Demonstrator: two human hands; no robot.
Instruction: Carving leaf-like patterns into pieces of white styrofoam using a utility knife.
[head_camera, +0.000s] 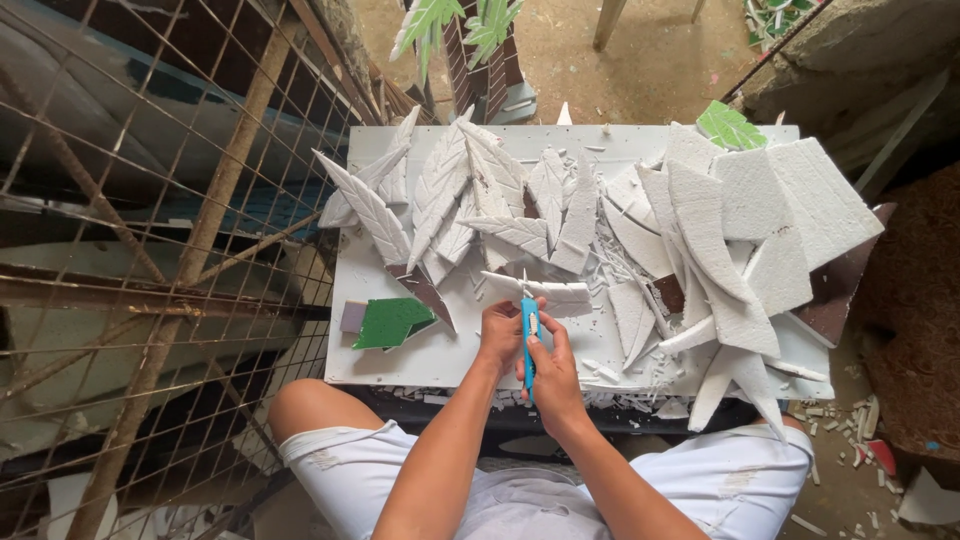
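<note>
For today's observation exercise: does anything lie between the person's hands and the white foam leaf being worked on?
Nothing visible does. The left hand touches the foam leaf directly, and the right hand holds the blue cutter, whose tip points at the leaf.

Carved foam leaves (450, 200) crowd the far left of the board (400, 360), foam offcuts (740, 230) pile on the right. A wire fence (150, 250) blocks the left side. The near-left strip beside the green piece (390, 320) is free.
</note>
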